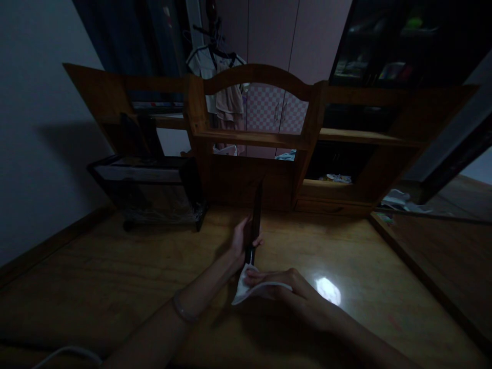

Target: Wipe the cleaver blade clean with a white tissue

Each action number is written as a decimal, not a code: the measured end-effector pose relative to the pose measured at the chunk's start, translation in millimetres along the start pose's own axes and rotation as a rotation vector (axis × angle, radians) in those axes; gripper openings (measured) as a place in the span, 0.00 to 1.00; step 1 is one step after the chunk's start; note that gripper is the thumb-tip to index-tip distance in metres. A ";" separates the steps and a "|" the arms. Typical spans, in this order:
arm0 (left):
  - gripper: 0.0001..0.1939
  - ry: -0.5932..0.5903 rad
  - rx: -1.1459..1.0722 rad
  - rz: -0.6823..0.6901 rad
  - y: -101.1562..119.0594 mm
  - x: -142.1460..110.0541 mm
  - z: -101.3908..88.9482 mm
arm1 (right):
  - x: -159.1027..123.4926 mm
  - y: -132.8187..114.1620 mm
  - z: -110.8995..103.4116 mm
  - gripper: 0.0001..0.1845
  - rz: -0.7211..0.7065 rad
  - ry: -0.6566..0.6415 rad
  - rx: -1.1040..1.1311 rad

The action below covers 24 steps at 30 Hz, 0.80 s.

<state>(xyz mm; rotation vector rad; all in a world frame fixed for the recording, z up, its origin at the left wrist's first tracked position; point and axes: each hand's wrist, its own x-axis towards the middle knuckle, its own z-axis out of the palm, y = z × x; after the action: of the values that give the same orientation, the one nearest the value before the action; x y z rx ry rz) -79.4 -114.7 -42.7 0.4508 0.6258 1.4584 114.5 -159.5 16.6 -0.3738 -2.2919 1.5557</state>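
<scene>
My left hand is closed around a long dark knife, which stands nearly upright over the wooden desk. Its lower end sits just below my fingers. My right hand holds a white cloth pinched against the knife's lower end. A thin bracelet circles my left wrist. The room is dim and fine detail on the knife is hard to see.
A dark clear-sided box stands at the back left of the desk. A wooden hutch with shelves runs along the back. A white cable lies at the near left edge. A lamp's glare spot shines right of my hands.
</scene>
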 end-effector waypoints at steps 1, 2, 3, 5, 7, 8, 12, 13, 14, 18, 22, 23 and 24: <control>0.18 -0.016 0.012 0.014 -0.4 0.3 -0.9 | -0.2 -0.5 0.1 0.20 0.015 0.006 0.011; 0.18 -0.032 0.023 0.029 -0.7 0.8 -1.7 | -0.4 -0.8 0.0 0.20 0.027 0.012 0.020; 0.18 -0.046 0.034 0.042 -0.8 1.1 -2.3 | -0.4 -1.0 0.0 0.20 0.036 0.015 0.027; 0.18 -0.059 0.043 0.050 -0.5 1.0 -2.2 | -0.5 -1.3 -0.1 0.20 0.048 0.021 0.031; 0.18 -0.058 0.041 0.056 0.4 -0.5 -0.2 | -0.5 -1.4 0.1 0.20 0.047 0.025 0.026; 0.17 -0.051 0.038 0.056 1.0 -1.6 1.2 | -0.4 -1.5 0.2 0.20 0.040 0.022 0.023; 0.16 -0.029 0.016 0.037 2.8 -5.0 5.7 | 0.3 -1.2 1.1 0.21 0.015 0.012 0.029; 0.16 -0.036 0.015 0.031 2.9 -5.0 5.8 | 0.6 -1.3 1.3 0.21 0.018 0.018 0.033; 0.17 -0.046 0.016 0.026 2.7 -4.6 5.4 | 0.8 -1.7 1.4 0.21 0.019 0.018 0.034; 0.17 -0.059 0.027 0.026 1.2 -2.2 2.0 | 1.1 -5.1 1.3 0.21 0.019 0.012 0.045; 0.16 -0.077 0.022 0.038 0.7 -2.5 1.2 | -0.6 -6.3 0.6 0.21 0.032 0.023 0.085; 0.16 -0.082 0.018 0.035 0.8 -2.7 1.3 | -1.6 -5.2 0.4 0.21 0.051 0.023 0.092; 0.16 -0.086 0.013 0.034 0.9 -2.8 1.2 | -2.9 -3.4 0.2 0.21 0.086 0.031 0.097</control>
<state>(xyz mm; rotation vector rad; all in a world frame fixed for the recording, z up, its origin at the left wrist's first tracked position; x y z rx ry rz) -79.3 -117.2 -40.8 0.5332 0.5619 1.4600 116.9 -162.0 19.3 -0.4730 -2.1943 1.6835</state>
